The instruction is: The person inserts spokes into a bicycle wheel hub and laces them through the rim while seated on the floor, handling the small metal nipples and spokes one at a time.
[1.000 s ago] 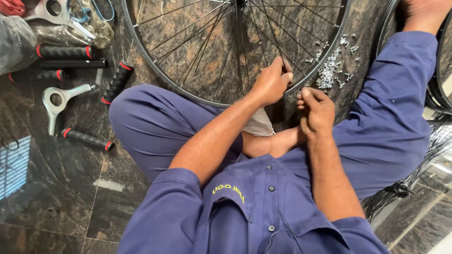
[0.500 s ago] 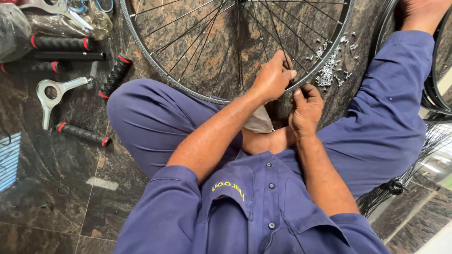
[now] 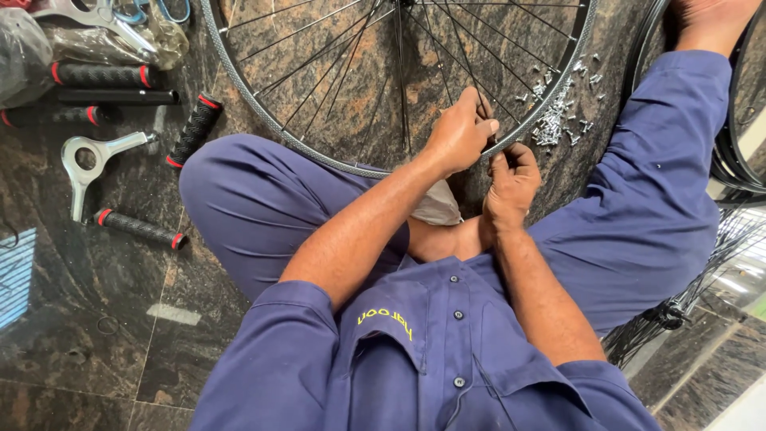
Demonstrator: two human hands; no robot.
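Floor (image 3: 96, 319) of dark polished stone carries everything here, and a person in blue work clothes sits cross-legged on it. Next in size, a spoked bicycle wheel (image 3: 319, 152) lies flat on the floor ahead of the knees, its silver rim passing over the left thigh and running just beneath both hands. More black tyres and rims (image 3: 738, 152) stand at the right edge. The left hand (image 3: 459, 132) rests on the near part of the rim, fingers (image 3: 479, 128) curled and pressed together around a spoke. The right hand (image 3: 512, 182) sits just beside it, touching the rim from outside, its fingers bent inward and pinching something too small to tell. To the left of the wheel lie several black handlebar grips (image 3: 191, 129) with red ends, well apart from the hands, and a silver wrench (image 3: 96, 156) among them. A heap of small silver spoke nipples (image 3: 554, 116) lies inside the wheel, near the hands.
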